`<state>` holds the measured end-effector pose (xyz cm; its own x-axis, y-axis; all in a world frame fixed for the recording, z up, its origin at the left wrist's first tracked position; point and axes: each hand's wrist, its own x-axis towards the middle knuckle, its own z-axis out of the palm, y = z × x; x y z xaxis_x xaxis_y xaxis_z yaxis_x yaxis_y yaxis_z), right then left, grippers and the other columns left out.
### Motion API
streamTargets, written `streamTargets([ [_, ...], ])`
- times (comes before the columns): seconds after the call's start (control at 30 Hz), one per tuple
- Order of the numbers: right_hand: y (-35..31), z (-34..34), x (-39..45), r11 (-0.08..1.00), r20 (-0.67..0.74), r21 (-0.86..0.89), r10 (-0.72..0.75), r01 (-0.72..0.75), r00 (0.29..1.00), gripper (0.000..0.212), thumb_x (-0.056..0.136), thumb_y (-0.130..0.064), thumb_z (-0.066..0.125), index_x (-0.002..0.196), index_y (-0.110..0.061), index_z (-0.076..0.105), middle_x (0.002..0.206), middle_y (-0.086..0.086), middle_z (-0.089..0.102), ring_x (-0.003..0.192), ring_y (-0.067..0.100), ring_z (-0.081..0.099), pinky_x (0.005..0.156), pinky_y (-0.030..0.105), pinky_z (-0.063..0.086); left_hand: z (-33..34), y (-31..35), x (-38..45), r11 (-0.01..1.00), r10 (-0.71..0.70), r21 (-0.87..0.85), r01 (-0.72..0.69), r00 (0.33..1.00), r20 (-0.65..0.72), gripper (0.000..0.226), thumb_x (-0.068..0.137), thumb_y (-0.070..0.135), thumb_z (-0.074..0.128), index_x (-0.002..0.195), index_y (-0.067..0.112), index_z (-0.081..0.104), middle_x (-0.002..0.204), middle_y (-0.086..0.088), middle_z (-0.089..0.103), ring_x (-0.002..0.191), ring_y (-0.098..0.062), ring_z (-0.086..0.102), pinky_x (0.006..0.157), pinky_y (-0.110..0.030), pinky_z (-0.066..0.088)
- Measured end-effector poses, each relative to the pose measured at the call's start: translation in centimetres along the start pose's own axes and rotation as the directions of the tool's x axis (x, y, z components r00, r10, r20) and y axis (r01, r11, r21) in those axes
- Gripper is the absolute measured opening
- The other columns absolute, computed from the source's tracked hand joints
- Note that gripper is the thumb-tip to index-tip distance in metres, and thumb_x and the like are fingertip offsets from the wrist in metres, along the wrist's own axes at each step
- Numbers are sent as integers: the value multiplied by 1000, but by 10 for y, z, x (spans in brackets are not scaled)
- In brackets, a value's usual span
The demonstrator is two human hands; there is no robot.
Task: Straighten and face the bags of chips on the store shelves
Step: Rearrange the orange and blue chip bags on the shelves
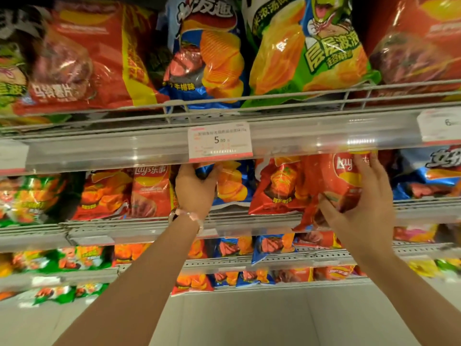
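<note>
On the second shelf, my left hand (195,189) grips the top corner of a blue bag of ridged chips (233,183). My right hand (361,196) holds a red Lay's bag (341,181) between thumb and fingers; the bag tilts forward past the shelf edge. Another red bag (279,186) stands just left of it. Red Lay's bags (149,191) stand left of my left hand. The shelf above carries a large red bag (87,58), a blue bag (209,51) and a green bag (311,46).
A clear price rail with a white 5.80 tag (219,142) runs above my hands and hides the bag tops. Wire shelf fronts (249,221) edge each level. Lower shelves hold several small bags (269,245). Green bags (30,196) stand at far left. Pale floor lies below.
</note>
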<state>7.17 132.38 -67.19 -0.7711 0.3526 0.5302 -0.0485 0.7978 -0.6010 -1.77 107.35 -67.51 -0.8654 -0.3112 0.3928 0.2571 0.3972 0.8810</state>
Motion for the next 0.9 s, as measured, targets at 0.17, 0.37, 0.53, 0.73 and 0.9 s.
streamTargets([
  [0.17, -1, 4, 2, 1000, 19, -4, -3, 3, 1000, 86, 70, -26, 78, 143, -15, 34, 154, 10, 25, 140, 27, 25, 104, 31, 22, -20, -5, -13, 995, -100, -13, 100, 994, 37, 58, 76, 22, 79, 125, 19, 50, 92, -8, 68, 69, -36, 66, 64, -51, 57],
  [0.37, -1, 12, -1, 999, 33, 43, -14, 12, 999, 85, 71, -25, 79, 142, -11, 35, 153, 13, 26, 138, 28, 26, 104, 30, 23, -50, -7, -34, 985, -174, -23, 172, 982, -77, 69, 71, 17, 83, 129, 24, 47, 103, 0, 62, 76, -6, 68, 66, -28, 58],
  [0.53, -6, 20, -3, 995, 43, 94, 8, -13, 999, 85, 72, -23, 80, 142, -8, 34, 152, 15, 26, 139, 29, 25, 108, 27, 19, -76, -8, -44, 946, -297, -148, 289, 954, -39, 66, 69, 14, 83, 120, 37, 49, 109, 3, 64, 96, -33, 67, 78, -53, 56],
  [0.73, -28, 28, -26, 987, -61, 161, -1, 10, 998, 86, 72, -19, 80, 143, -10, 33, 152, 14, 27, 139, 21, 24, 100, -5, 9, -110, -15, -53, 930, -318, -188, 316, 948, 22, 70, 65, 18, 83, 125, 38, 52, 112, 11, 66, 100, -21, 67, 73, -48, 59],
  [0.9, -66, 44, -66, 975, -20, 222, 30, -25, 999, 88, 70, -16, 83, 143, -10, 33, 152, 13, 28, 138, 17, 26, 105, 7, 26, -149, -25, -54, 951, -267, -155, 267, 964, 19, 70, 66, 17, 82, 124, 42, 52, 103, 17, 68, 71, -5, 70, 51, -30, 58],
])
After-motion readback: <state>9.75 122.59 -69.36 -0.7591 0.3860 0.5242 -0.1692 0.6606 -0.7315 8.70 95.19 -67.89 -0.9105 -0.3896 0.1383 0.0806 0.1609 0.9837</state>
